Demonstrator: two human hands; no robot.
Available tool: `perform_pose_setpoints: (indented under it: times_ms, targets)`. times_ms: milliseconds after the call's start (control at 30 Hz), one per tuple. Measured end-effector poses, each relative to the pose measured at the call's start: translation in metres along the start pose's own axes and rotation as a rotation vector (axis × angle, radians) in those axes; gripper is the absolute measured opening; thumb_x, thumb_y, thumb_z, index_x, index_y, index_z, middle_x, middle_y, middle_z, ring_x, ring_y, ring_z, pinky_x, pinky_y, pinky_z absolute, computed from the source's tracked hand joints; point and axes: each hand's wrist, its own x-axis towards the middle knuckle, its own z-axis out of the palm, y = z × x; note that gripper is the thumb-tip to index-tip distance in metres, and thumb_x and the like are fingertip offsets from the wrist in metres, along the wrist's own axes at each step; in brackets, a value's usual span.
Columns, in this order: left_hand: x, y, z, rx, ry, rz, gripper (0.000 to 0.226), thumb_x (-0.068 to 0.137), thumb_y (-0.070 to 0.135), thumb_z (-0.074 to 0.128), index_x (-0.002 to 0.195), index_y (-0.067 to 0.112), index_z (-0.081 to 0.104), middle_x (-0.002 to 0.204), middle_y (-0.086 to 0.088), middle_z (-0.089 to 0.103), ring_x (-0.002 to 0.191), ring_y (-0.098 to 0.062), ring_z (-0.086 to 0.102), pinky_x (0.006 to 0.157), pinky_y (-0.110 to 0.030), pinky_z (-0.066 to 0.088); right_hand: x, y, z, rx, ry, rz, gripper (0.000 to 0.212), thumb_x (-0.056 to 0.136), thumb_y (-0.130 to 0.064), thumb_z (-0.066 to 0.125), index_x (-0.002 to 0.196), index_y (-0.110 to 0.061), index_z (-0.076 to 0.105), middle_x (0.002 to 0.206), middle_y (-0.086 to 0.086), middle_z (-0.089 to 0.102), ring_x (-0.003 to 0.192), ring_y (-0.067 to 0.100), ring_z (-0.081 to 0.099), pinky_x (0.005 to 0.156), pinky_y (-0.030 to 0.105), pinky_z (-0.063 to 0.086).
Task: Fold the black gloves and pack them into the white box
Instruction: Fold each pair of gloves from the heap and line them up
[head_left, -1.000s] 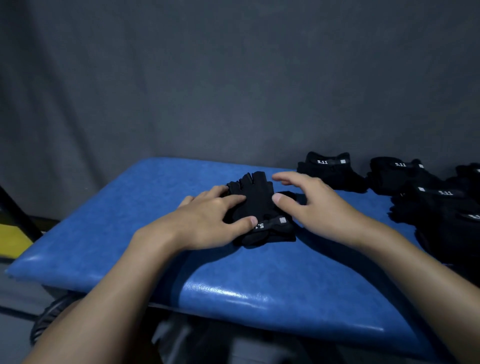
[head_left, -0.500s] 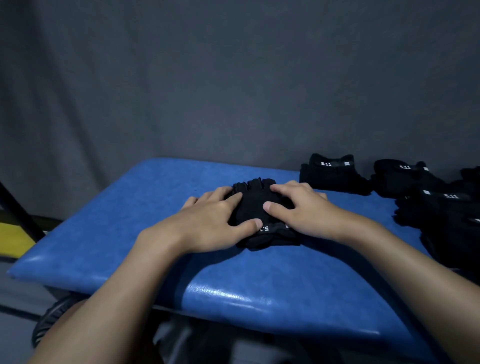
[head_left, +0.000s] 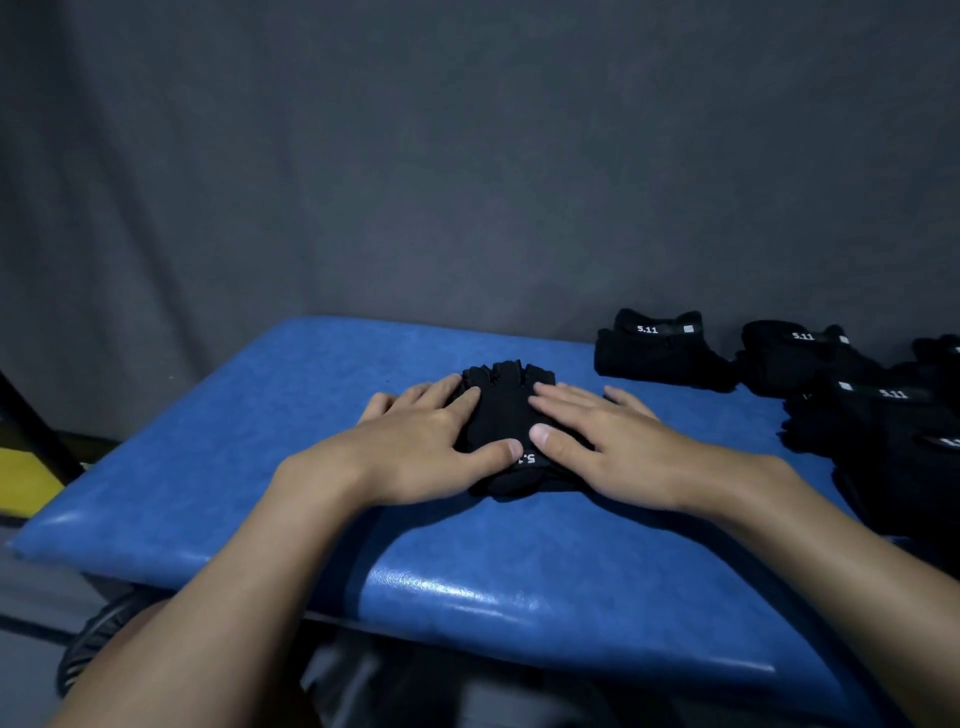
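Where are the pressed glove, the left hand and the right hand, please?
pressed glove (head_left: 501, 410), head view, bare black fabric between the two hands.
left hand (head_left: 421, 452), head view, back of the hand.
right hand (head_left: 613, 447), head view, back of the hand.

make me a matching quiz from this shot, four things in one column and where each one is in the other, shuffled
Column A
1. left hand
2. right hand
3. middle glove
4. folded glove nearest the hands

Column B
a. near the back edge of the blue table, apart from both hands
b. flat on the middle glove's right side
c. flat on the middle glove's left side
d. table centre, under both hands

Pairs: 1-c, 2-b, 3-d, 4-a
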Motion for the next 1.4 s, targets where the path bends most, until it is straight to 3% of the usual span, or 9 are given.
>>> perform_pose_setpoints:
  times_ms: [267, 433, 600, 767, 867, 1000, 1100, 1267, 1400]
  targets:
    - [0.002, 0.002, 0.004, -0.093, 0.184, 0.117, 0.086, 0.087, 0.077, 0.027, 0.157, 0.028, 0.018, 0.166, 0.009, 0.0, 0.151, -0.005, -0.006, 0.123, -0.041, 0.001, 0.001, 0.006, 0.004, 0.032, -0.08, 0.02, 0.065, 0.096, -0.062, 0.022, 0.155, -0.037, 0.008, 0.161, -0.022, 0.001, 0.146, -0.007, -0.008, 0.123, 0.038, -0.005]
    - [0.008, 0.008, 0.006, -0.097, 0.208, 0.213, 0.077, 0.09, 0.071, 0.03, 0.155, 0.031, 0.025, 0.165, 0.011, 0.013, 0.151, -0.004, 0.002, 0.123, -0.036, 0.005, -0.009, 0.014, 0.003, 0.508, 0.253, 0.097, 0.059, 0.096, -0.05, 0.046, 0.151, -0.034, 0.03, 0.155, -0.014, 0.034, 0.142, 0.003, 0.03, 0.119, 0.034, 0.024]
    - [0.012, 0.009, 0.008, -0.086, 0.132, 0.193, 0.074, 0.091, 0.073, 0.031, 0.155, 0.037, 0.024, 0.166, 0.009, 0.008, 0.152, -0.008, -0.004, 0.123, -0.035, 0.002, -0.023, 0.033, 0.007, 0.342, 0.288, 0.193, 0.054, 0.092, -0.044, 0.056, 0.143, -0.036, 0.039, 0.139, -0.009, 0.054, 0.133, 0.014, 0.043, 0.111, 0.042, 0.036]
    - [0.012, 0.01, 0.009, -0.115, 0.126, 0.194, 0.085, 0.078, 0.075, 0.024, 0.154, 0.039, 0.023, 0.166, 0.009, 0.009, 0.152, -0.009, -0.003, 0.123, -0.036, 0.004, -0.025, 0.031, 0.007, 0.451, 0.374, 0.177, 0.035, 0.093, -0.016, 0.061, 0.126, -0.028, 0.06, 0.119, -0.014, 0.065, 0.117, 0.004, 0.057, 0.109, 0.036, 0.041]
    - [0.013, 0.009, 0.01, -0.13, 0.132, 0.206, 0.081, 0.08, 0.074, 0.027, 0.154, 0.041, 0.023, 0.166, 0.009, 0.009, 0.152, -0.009, -0.003, 0.124, -0.037, 0.005, -0.022, 0.03, 0.009, 0.447, 0.415, 0.171, 0.031, 0.09, -0.016, 0.064, 0.117, -0.031, 0.065, 0.112, -0.019, 0.064, 0.112, 0.005, 0.058, 0.107, 0.04, 0.041]
    - [0.015, 0.01, 0.011, -0.145, 0.134, 0.224, 0.077, 0.081, 0.073, 0.028, 0.153, 0.045, 0.023, 0.166, 0.01, 0.009, 0.152, -0.008, -0.004, 0.123, -0.036, 0.004, -0.021, 0.028, 0.007, 0.482, 0.444, 0.145, 0.027, 0.092, -0.012, 0.064, 0.117, -0.018, 0.068, 0.118, -0.013, 0.058, 0.115, 0.006, 0.055, 0.108, 0.037, 0.04]
    - [0.016, 0.012, 0.011, -0.143, 0.143, 0.233, 0.077, 0.08, 0.072, 0.027, 0.152, 0.045, 0.025, 0.166, 0.009, 0.01, 0.152, -0.008, -0.003, 0.123, -0.037, 0.003, -0.019, 0.027, 0.006, 0.442, 0.461, 0.145, 0.025, 0.094, -0.021, 0.06, 0.119, -0.02, 0.067, 0.123, -0.016, 0.054, 0.12, 0.007, 0.051, 0.11, 0.04, 0.037]
    - [0.018, 0.012, 0.011, -0.147, 0.143, 0.245, 0.077, 0.08, 0.071, 0.028, 0.153, 0.045, 0.024, 0.166, 0.008, 0.009, 0.152, -0.009, -0.003, 0.124, -0.038, 0.003, -0.006, 0.01, -0.003, 0.426, 0.394, 0.127, 0.03, 0.082, -0.061, 0.042, 0.104, -0.053, 0.061, 0.116, -0.021, 0.061, 0.122, 0.008, 0.05, 0.109, 0.046, 0.036]
    - [0.018, 0.011, 0.011, -0.16, 0.149, 0.252, 0.077, 0.081, 0.071, 0.029, 0.153, 0.044, 0.024, 0.166, 0.008, 0.009, 0.152, -0.008, -0.003, 0.123, -0.034, 0.003, 0.012, 0.012, -0.004, 0.479, 0.339, 0.138, 0.028, 0.073, -0.071, 0.038, 0.092, -0.067, 0.058, 0.111, -0.029, 0.065, 0.123, 0.006, 0.052, 0.109, 0.046, 0.035]
